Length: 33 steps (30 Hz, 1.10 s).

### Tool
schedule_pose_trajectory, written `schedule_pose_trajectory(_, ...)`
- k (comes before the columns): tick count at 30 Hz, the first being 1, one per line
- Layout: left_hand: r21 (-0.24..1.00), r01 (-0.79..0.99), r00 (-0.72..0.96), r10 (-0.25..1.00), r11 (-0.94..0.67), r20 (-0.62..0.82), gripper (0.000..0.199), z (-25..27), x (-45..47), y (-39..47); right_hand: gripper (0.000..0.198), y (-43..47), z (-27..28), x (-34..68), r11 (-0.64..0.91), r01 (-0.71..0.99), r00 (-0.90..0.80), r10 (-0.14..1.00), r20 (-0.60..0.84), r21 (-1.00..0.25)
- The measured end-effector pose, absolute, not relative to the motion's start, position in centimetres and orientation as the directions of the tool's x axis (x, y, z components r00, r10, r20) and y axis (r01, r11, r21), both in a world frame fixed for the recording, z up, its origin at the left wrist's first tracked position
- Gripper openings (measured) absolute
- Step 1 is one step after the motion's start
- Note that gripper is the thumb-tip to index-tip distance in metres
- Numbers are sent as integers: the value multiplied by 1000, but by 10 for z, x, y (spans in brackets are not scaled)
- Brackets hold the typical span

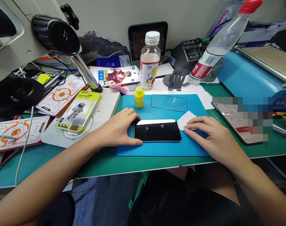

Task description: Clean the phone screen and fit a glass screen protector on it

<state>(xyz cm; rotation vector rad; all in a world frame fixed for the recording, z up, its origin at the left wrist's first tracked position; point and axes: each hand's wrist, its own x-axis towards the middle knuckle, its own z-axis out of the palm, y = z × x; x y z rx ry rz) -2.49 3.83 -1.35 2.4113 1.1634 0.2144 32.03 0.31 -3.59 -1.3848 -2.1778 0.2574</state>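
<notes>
A black-screened phone lies flat on a blue mat. My left hand grips its left end, thumb along the near edge and fingers at the far corner. Just right of the phone, my right hand pinches a small white wipe between thumb and fingers; the wipe rests on the mat. A clear screen protector with a dark border lies behind the phone. To its left stands a small yellow bottle with a narrow tip.
Left are a microscope stand, a yellow battery box and orange-and-white screen boxes. Behind stand a drink bottle, a black phone holder and a leaning red-capped bottle. Right are another phone and a blue machine.
</notes>
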Motion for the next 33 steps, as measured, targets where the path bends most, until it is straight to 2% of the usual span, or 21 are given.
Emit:
schedule_pose_trajectory(3, 469, 702, 632, 773, -537, -61, 60, -13, -25, 38, 17, 1, -27, 312, 344, 772, -170, 922, 348, -535)
schedule_pose_trajectory(6, 474, 700, 632, 772, -535, -62, 59, -12, -25, 39, 11, 1, -15, 303, 163, 704, 115, 934, 338, -691)
schedule_pose_trajectory(8, 475, 700, 630, 774, -534, -58, 58, -12, -25, 39, 8, 5, -10, 297, 103, 611, 248, 917, 313, -785)
schedule_pose_trajectory(12, 479, 691, 636, 770, -541, -48, 58, -13, -26, 39, 8, 22, -5, 288, 55, 341, 352, 918, 181, -938)
schedule_pose_trajectory(14, 478, 691, 637, 769, -542, -48, 59, -14, -26, 39, 11, 28, -2, 286, -33, 153, 348, 937, 22, -988)
schedule_pose_trajectory(17, 476, 697, 633, 773, -537, -55, 59, -14, -27, 38, 21, 31, 5, 283, -212, -88, 279, 933, -229, -973)
schedule_pose_trajectory(19, 476, 697, 631, 774, -536, -52, 59, -14, -27, 38, 30, 31, 9, 282, -275, -206, 253, 912, -323, -939)
schedule_pose_trajectory(22, 471, 699, 631, 774, -539, -51, 58, -13, -26, 38, 42, 28, 8, 281, -285, -323, 253, 893, -373, -903)
schedule_pose_trajectory(24, 471, 697, 633, 773, -540, -51, 57, -14, -26, 38, 42, 26, 5, 279, -274, -360, 254, 891, -376, -892)
schedule_pose_trajectory(27, 473, 696, 633, 773, -540, -48, 57, -14, -25, 38, 23, 23, -3, 276, -295, -353, 212, 899, -383, -888)
schedule_pose_trajectory(30, 472, 699, 631, 774, -537, -53, 58, -13, -25, 38, 19, 20, -6, 273, -320, -283, 162, 913, -374, -904)
schedule_pose_trajectory(33, 469, 700, 632, 773, -539, -54, 58, -13, -25, 39, 18, 16, -8, 272, -257, -170, 167, 944, -285, -951)
